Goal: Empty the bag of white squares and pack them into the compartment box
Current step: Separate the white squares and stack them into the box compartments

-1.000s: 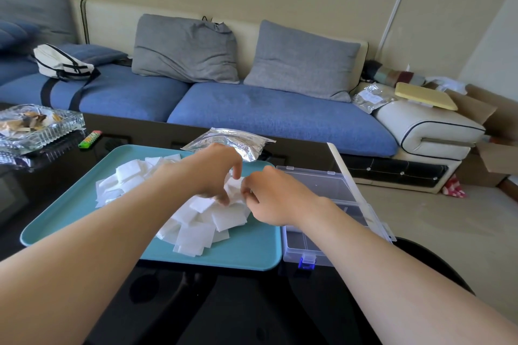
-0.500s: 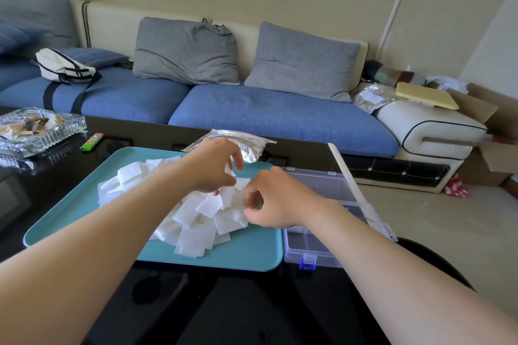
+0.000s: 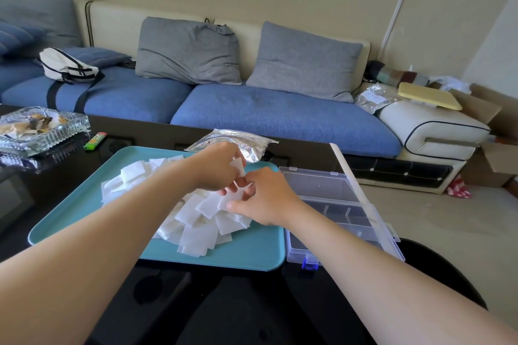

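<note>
While two hands (image 3: 216,169) (image 3: 267,200) pinch squares (image 3: 197,235), one box (image 3: 301,251) lies open.

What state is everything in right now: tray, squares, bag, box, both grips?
Tray: lying flat, carrying a heap.
Squares: heaped loose on the tray.
Bag: lying at the tray's far edge, looks emptied.
Box: lid open, no squares visible inside.
Left grip: pinching a square above the heap.
Right grip: fingers curled on squares at the heap's top.

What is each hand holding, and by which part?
Left hand pinches a thin white square by its lower edge; right hand pinches a second white square by its right edge.
</note>
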Demonstrator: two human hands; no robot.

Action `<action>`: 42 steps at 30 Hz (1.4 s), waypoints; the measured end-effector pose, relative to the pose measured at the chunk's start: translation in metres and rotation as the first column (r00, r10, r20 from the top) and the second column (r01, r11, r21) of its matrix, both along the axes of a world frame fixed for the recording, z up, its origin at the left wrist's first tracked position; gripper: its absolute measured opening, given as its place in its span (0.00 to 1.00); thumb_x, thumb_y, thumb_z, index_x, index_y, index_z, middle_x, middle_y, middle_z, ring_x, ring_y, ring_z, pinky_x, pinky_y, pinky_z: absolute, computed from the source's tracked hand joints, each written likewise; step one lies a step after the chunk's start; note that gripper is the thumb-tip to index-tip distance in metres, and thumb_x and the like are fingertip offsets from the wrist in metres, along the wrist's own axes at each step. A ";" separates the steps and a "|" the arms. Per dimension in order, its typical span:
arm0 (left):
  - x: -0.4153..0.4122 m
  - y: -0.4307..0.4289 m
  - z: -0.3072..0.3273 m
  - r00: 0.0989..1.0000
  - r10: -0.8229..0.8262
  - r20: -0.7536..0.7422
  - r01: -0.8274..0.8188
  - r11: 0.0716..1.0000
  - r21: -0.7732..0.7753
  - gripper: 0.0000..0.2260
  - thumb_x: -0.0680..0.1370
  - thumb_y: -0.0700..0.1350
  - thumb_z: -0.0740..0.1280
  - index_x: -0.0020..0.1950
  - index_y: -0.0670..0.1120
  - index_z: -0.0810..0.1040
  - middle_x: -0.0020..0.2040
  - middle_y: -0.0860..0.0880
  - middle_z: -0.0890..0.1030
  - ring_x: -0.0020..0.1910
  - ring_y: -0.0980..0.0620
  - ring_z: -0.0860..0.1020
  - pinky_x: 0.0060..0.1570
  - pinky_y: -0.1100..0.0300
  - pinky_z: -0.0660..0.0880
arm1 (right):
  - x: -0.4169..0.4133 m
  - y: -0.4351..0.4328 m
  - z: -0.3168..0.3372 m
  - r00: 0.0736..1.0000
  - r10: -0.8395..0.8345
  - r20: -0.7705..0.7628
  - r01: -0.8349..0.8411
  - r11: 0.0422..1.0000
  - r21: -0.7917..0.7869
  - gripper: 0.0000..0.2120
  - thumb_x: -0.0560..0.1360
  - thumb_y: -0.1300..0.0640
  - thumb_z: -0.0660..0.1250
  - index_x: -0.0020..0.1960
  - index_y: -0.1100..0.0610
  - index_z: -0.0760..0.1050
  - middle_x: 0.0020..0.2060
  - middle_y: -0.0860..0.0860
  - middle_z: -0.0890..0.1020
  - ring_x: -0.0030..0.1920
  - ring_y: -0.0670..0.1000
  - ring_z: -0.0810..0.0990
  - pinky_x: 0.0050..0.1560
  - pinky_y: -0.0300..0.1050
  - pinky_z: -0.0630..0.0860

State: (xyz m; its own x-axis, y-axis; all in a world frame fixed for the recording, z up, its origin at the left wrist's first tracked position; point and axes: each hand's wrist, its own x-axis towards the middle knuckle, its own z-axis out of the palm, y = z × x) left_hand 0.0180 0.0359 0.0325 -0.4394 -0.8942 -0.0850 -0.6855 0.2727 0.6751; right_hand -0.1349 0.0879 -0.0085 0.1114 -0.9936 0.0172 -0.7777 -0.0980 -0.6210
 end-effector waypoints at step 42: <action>-0.004 0.005 0.011 0.897 0.168 -0.408 0.082 0.845 0.528 0.13 0.79 0.33 0.57 0.56 0.38 0.80 0.49 0.40 0.84 0.50 0.42 0.84 0.67 0.40 0.77 | -0.005 -0.005 0.006 0.992 -0.004 -0.128 -0.064 0.852 -0.519 0.25 0.68 0.46 0.77 0.63 0.50 0.79 0.54 0.47 0.78 0.55 0.53 0.78 0.55 0.56 0.79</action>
State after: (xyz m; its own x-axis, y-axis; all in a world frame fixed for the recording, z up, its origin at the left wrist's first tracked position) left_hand 0.0140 0.0405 0.0434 -0.5046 -0.7865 -0.3560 -0.3001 -0.2268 0.9265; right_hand -0.1397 0.0831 -0.0020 0.1757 -0.8383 0.5161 -0.8339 -0.4054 -0.3746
